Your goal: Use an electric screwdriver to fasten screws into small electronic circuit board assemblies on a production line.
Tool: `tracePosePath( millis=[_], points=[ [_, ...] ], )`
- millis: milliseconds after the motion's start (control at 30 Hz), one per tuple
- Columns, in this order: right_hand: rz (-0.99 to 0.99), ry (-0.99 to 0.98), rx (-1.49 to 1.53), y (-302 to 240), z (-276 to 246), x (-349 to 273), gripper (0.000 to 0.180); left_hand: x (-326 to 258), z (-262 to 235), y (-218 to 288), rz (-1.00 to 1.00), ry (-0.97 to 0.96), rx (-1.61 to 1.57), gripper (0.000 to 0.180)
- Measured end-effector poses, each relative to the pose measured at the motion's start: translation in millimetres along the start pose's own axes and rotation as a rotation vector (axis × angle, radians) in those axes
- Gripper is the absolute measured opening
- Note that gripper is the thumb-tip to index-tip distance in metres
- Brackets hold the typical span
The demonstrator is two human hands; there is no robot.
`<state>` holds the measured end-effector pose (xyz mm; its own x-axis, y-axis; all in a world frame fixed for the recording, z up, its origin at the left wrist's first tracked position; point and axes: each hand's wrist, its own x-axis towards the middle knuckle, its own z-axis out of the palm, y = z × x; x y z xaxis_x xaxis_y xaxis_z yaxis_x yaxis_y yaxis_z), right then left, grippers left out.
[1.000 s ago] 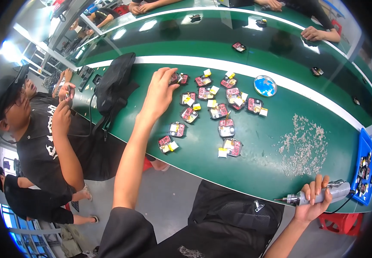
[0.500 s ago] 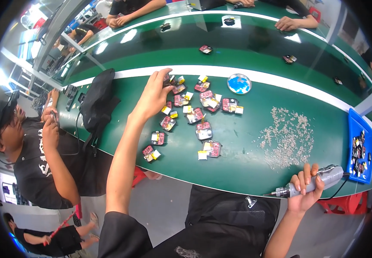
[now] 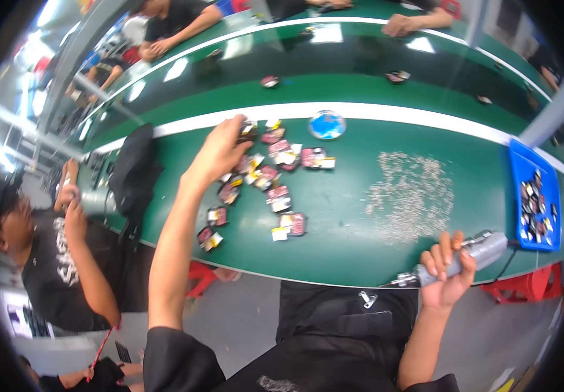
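Observation:
At the far left of the loose group, my left hand (image 3: 217,153) is closed on a small black device (image 3: 249,132), its fingers hiding part of it. Red circuit boards in black housings (image 3: 282,153), with white and yellow pieces attached, lie spread to the right of that hand and nearer me. My right hand (image 3: 448,264) grips a grey electric screwdriver (image 3: 487,250) at the table's near edge. Its bit points left, and a black cord trails from its back end.
Many small screws (image 3: 412,196) lie scattered right of centre. A round dish with blue contents (image 3: 327,125) stands near the white ledge. At right is a blue tray (image 3: 553,225) of parts. A black bag (image 3: 135,163) and a seated co-worker (image 3: 47,255) are at left.
The whole view has shifted, so the table's things sit further left. Against the boards, my left hand has moved a little right with the black device. My right hand still holds the screwdriver.

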<state>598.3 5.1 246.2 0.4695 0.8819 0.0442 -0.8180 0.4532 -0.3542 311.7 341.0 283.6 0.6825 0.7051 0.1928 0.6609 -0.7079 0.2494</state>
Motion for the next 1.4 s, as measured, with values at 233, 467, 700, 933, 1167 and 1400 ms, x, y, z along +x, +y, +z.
tracePosePath(
  millis=[233, 467, 700, 933, 1167, 1400],
  points=[
    [0.084, 0.019, 0.088, 6, -2, 5, 0.01, 3, -10, 132, 0.068, 0.129, -0.301, 0.055],
    [-0.096, 0.005, 0.107, -4, -13, -8, 0.014, 91, 63, 377, 0.775, -0.074, -0.555, 0.051],
    [-0.018, 0.045, 0.202, 13, -14, -10, 0.011, 189, 157, 499, 0.721, 0.007, -0.367, 0.048],
    [-0.107, 0.059, 0.082, -11, -11, -8, 0.009, 143, 140, 467, 0.931, 0.247, -0.464, 0.057],
    [-0.064, -0.011, 0.082, -6, -10, -5, 0.012, 19, 40, 220, 0.262, 0.221, -0.045, 0.07],
    [-0.06, 0.027, 0.069, -2, -9, -3, 0.012, -11, 37, 125, -0.244, 0.053, 0.272, 0.096]
  ],
)
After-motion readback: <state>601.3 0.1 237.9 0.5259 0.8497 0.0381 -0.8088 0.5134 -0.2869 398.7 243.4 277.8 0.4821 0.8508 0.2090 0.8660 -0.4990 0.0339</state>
